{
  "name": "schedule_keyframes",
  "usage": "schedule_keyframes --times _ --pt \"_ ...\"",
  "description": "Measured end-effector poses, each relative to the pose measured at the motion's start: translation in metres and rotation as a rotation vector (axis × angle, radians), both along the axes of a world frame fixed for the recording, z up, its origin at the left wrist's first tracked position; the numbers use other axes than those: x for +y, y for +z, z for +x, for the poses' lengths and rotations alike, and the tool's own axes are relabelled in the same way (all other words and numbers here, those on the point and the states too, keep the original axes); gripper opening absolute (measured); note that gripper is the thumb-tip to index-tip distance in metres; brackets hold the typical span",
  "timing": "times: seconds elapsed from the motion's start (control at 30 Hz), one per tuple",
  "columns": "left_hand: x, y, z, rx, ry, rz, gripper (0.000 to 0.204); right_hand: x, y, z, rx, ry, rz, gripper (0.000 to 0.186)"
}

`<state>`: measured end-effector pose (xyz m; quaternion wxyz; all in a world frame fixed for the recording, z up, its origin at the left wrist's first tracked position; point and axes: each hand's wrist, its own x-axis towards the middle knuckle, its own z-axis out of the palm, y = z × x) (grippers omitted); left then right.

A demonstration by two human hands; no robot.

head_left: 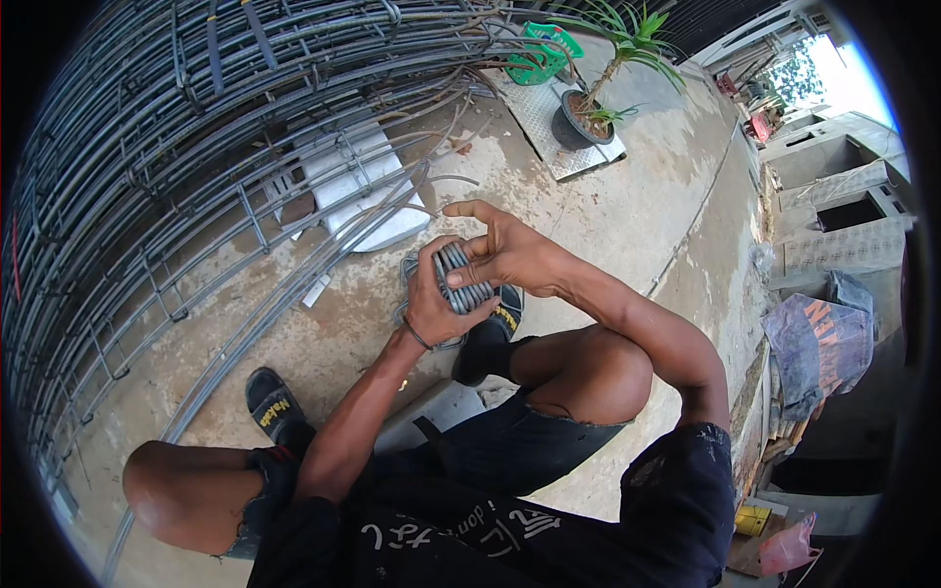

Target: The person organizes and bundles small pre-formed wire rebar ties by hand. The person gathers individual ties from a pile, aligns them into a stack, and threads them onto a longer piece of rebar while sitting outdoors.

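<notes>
A tight stack of grey bent-steel stirrups (469,284) is held up in front of my shins. My left hand (428,302) wraps round its left and lower side, fingers closed. From the right, my right hand (520,257) grips the upper side, with the thumb pressed across the bars. Its index finger points out to the left, away from the stack. Partly hidden under my left hand, more grey bent steel shows close to the floor. My feet in dark sandals (274,404) stand on either side.
Long rebar cages (260,230) fill the left and top. A white slab (377,211) lies beneath loose bars. Beyond stand a potted plant (578,122) on a metal plate (588,162) and a green plastic basket (537,61). At right are a draped tarp (818,343) and concrete walls.
</notes>
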<state>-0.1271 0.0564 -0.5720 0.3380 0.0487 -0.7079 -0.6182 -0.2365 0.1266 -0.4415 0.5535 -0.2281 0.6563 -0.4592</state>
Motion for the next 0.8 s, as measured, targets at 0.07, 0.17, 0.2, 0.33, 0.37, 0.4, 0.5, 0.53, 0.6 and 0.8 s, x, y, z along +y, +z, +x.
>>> schedule_keyframes --times 0.07,0.17,0.2,0.33,0.37,0.4,0.5,0.53,0.6,0.8 --pt "-0.002 -0.003 -0.001 -0.023 0.018 0.026 0.086 -0.003 0.009 -0.008 -0.011 0.061 0.038 0.081" --pt "-0.008 -0.006 0.003 -0.075 -0.007 0.193 0.083 -0.001 -0.002 -0.033 0.068 0.016 0.011 0.065" --pt "-0.011 -0.008 0.005 -0.064 -0.029 0.306 0.082 0.002 -0.017 -0.054 0.132 -0.028 0.030 0.062" --pt "-0.018 -0.017 0.001 -0.063 -0.064 0.446 0.076 0.090 -0.141 -0.124 0.570 0.136 0.375 0.028" --pt "-0.017 -0.018 -0.003 -0.081 -0.074 0.465 0.076 0.129 -0.187 -0.128 0.842 0.268 0.419 0.021" --pt "-0.021 -0.025 -0.003 -0.072 -0.054 0.432 0.072 0.146 -0.216 -0.117 0.883 0.363 0.476 0.022" --pt "-0.025 -0.032 0.005 -0.098 0.004 0.606 0.070 0.176 -0.264 -0.076 0.987 0.379 0.528 0.020" --pt "-0.026 -0.035 0.006 -0.101 0.028 0.614 0.065 0.185 -0.268 -0.070 1.020 0.206 0.311 0.016" --pt "-0.030 -0.039 0.006 -0.148 0.046 0.648 0.062 0.194 -0.266 -0.076 0.928 0.191 0.312 0.017" --pt "-0.021 -0.048 0.003 -0.153 0.072 0.661 0.058 0.203 -0.268 -0.059 0.911 0.134 0.232 0.024"
